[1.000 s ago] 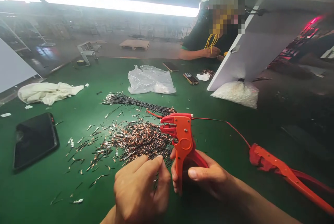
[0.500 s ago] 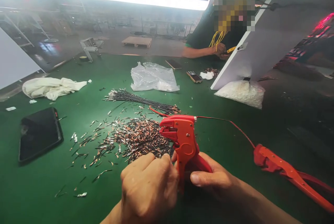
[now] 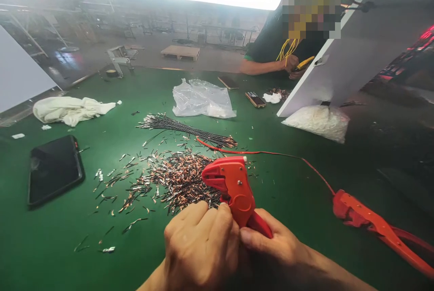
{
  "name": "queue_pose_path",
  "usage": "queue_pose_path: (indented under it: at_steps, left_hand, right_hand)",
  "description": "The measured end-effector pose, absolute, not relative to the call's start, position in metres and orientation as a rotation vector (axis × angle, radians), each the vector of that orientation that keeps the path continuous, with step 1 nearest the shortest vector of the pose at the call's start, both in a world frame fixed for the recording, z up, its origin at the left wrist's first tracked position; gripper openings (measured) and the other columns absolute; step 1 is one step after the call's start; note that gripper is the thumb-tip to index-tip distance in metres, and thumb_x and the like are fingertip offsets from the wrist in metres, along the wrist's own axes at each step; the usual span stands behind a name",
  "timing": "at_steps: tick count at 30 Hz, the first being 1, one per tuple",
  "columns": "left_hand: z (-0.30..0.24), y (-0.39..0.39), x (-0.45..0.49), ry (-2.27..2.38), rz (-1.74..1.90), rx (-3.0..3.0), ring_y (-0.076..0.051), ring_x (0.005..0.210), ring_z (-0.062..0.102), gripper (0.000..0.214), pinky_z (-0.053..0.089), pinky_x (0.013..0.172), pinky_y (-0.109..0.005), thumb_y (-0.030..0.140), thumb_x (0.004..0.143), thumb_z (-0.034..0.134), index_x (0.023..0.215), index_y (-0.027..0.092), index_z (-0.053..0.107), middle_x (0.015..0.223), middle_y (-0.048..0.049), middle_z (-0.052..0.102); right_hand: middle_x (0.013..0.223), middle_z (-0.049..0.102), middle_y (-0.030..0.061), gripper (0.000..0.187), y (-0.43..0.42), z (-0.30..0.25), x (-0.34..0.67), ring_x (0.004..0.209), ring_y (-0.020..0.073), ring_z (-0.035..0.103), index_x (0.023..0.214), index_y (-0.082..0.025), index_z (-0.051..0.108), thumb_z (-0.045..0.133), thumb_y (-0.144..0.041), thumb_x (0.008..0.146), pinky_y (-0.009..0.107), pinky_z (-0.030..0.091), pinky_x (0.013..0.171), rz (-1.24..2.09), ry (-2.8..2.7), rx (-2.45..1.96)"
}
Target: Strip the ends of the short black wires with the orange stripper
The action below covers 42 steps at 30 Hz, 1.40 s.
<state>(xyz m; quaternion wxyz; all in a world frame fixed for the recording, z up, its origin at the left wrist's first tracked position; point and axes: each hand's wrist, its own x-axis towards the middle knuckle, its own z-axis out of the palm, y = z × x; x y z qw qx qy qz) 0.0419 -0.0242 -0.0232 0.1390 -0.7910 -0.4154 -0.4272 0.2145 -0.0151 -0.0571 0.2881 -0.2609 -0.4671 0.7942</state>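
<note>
My right hand [image 3: 276, 239] is wrapped round the handles of a red and orange wire stripper [image 3: 239, 189], held upright with its jaws toward the left. My left hand [image 3: 203, 246] is closed in a fist close against the stripper's lower front edge. Its curled fingers hide whatever may be between them. Behind the tool lies a heap of short black wire offcuts with copper ends [image 3: 185, 178]. Farther back rests a bundle of black wires [image 3: 190, 129], bare copper at one end and metal terminals at the other.
A second wire stripper [image 3: 369, 216] lies at right, a red cord [image 3: 281, 153] running from it. A phone [image 3: 56, 171] and white cloth [image 3: 73, 109] lie left. A plastic bag [image 3: 203, 99] sits at the back, a filled bag [image 3: 318, 121] beside a white panel [image 3: 325, 65]. A co-worker [image 3: 271, 51] holds yellow cables.
The stripper has dipped and shifted slightly left, its head now below the red cord. My hands have drawn closer together around it. The whole view has shifted a little.
</note>
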Motion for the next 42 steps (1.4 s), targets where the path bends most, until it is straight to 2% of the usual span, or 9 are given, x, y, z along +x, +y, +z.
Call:
queue_pose_path:
  at_steps: [7, 13, 17, 20, 22, 26, 29, 33, 42]
  left_hand:
    - [-0.021, -0.028, 0.04, -1.201, -1.234, -2.291, -0.014, 0.041, 0.043, 0.023, 0.03, 0.043, -0.032, 0.011, 0.094, 0.051, 0.074, 0.017, 0.061, 0.05, 0.0031, 0.053]
    - [-0.025, -0.026, 0.042, -1.247, -1.173, -2.272, -0.015, 0.039, 0.044, 0.027, 0.028, 0.041, -0.033, 0.011, 0.093, 0.051, 0.068, 0.02, 0.056, 0.046, 0.0041, 0.048]
    - [-0.032, -0.027, 0.04, -1.266, -1.127, -2.322, -0.015, 0.039, 0.045, 0.022, 0.03, 0.042, -0.033, 0.011, 0.091, 0.054, 0.071, 0.02, 0.056, 0.047, 0.0046, 0.049]
    - [-0.035, -0.028, 0.035, -1.337, -1.186, -2.357, -0.014, 0.041, 0.048, 0.011, 0.033, 0.043, -0.03, 0.011, 0.089, 0.057, 0.083, 0.019, 0.06, 0.05, 0.005, 0.053]
    - [-0.037, -0.027, 0.033, -1.448, -1.282, -2.37, -0.013, 0.044, 0.051, 0.01, 0.036, 0.046, -0.027, 0.01, 0.088, 0.06, 0.092, 0.019, 0.062, 0.056, 0.0045, 0.059]
    - [-0.038, -0.021, 0.032, -1.579, -1.537, -2.39, -0.011, 0.053, 0.057, 0.015, 0.042, 0.054, -0.024, 0.008, 0.09, 0.06, 0.099, 0.019, 0.063, 0.067, 0.0024, 0.066]
    - [-0.037, -0.016, 0.036, -1.582, -1.605, -2.496, -0.01, 0.052, 0.055, 0.018, 0.04, 0.054, -0.024, 0.005, 0.089, 0.056, 0.095, 0.021, 0.063, 0.065, 0.005, 0.065]
    - [-0.04, -0.015, 0.042, -1.468, -1.449, -2.699, -0.01, 0.047, 0.048, 0.025, 0.035, 0.06, -0.028, 0.001, 0.089, 0.053, 0.09, 0.023, 0.064, 0.058, 0.0086, 0.06]
    - [-0.048, -0.016, 0.046, -1.249, -1.241, -2.795, -0.012, 0.047, 0.054, 0.025, 0.032, 0.06, -0.032, -0.002, 0.09, 0.049, 0.084, 0.019, 0.063, 0.058, 0.0042, 0.066]
  right_hand:
    - [0.059, 0.053, -0.0003, 0.051, -0.029, -0.061, 0.212, 0.048, 0.0093, 0.05, 0.076, -0.013, 0.06, 0.063, -0.062, 0.089, 0.021, 0.035, 0.046, 2.164, -1.159, -0.751]
    - [0.047, 0.038, -0.0102, 0.055, -0.032, -0.054, 0.209, 0.035, 0.0045, 0.031, 0.08, -0.018, 0.053, 0.065, -0.072, 0.081, 0.017, 0.026, 0.034, 2.152, -1.017, -0.969]
    - [0.046, 0.037, -0.011, 0.057, -0.031, -0.055, 0.208, 0.032, 0.0029, 0.026, 0.077, -0.018, 0.054, 0.066, -0.074, 0.078, 0.014, 0.025, 0.03, 2.194, -0.951, -1.059]
    - [0.054, 0.048, -0.0056, 0.052, -0.027, -0.057, 0.209, 0.038, 0.0056, 0.04, 0.081, -0.016, 0.058, 0.065, -0.068, 0.083, 0.017, 0.039, 0.039, 2.219, -0.944, -0.884]
    - [0.069, 0.059, 0.0008, 0.044, -0.024, -0.055, 0.211, 0.054, 0.0108, 0.055, 0.091, -0.014, 0.061, 0.066, -0.058, 0.087, 0.024, 0.049, 0.055, 2.187, -0.904, -0.738]
    - [0.089, 0.068, 0.0071, 0.035, -0.018, -0.045, 0.215, 0.073, 0.0178, 0.066, 0.107, -0.015, 0.065, 0.068, -0.045, 0.089, 0.032, 0.051, 0.072, 2.089, -0.858, -0.62]
    - [0.094, 0.069, 0.0069, 0.032, -0.014, -0.04, 0.217, 0.072, 0.0183, 0.067, 0.106, -0.016, 0.067, 0.07, -0.042, 0.087, 0.032, 0.05, 0.07, 2.046, -0.794, -0.649]
    - [0.081, 0.068, 0.0027, 0.027, -0.012, -0.039, 0.218, 0.072, 0.0178, 0.063, 0.1, -0.018, 0.067, 0.077, -0.033, 0.08, 0.032, 0.049, 0.07, 1.989, -0.692, -0.784]
    - [0.079, 0.06, -0.0012, 0.022, -0.008, -0.04, 0.216, 0.074, 0.0157, 0.052, 0.093, -0.019, 0.064, 0.075, -0.03, 0.079, 0.029, 0.044, 0.072, 1.828, -0.899, -1.074]
